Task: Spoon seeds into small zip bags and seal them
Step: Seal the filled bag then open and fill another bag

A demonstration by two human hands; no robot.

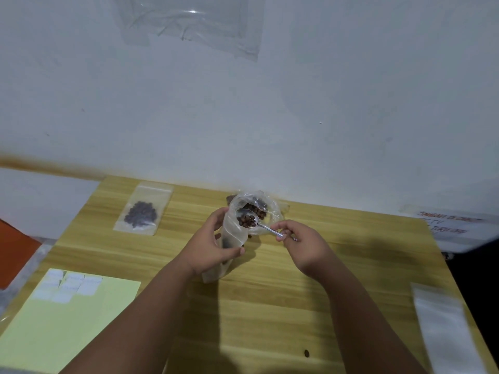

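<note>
Your left hand [213, 249] grips a small clear zip bag [234, 234], fingers curled round its middle, and holds it upright with the mouth up. The bag is just in front of the big open seed bag [273, 211] and overlaps its front edge in this view. Your right hand [302, 244] pinches the handle of a metal spoon [259, 225] between thumb and fingertips, just right-front of the big seed bag. The spoon bowl is level, loaded with brown seeds [247, 221], and sits at the zip bag's mouth. You can't tell whether it's touching the plastic. A dark patch shows through the zip bag's lower part, too blurred to call.

The big seed bag stands on the wooden desk [270, 292] against the wall, top rolled open, with more seeds [256, 209] inside. Well left of it a filled zip bag [141, 214] lies flat on the desk with dark seeds clustered in its middle. Far front-left of the big seed bag is a yellow sheet [89, 327] carrying small white labels [67, 287]. Far front-right is a stack of empty clear bags [445, 325] at the desk edge. One stray seed [306, 353] lies on the desk well in front of the big seed bag. To its right, past the desk corner, is a paper sign [448, 224] with red handwriting, blurred.
</note>
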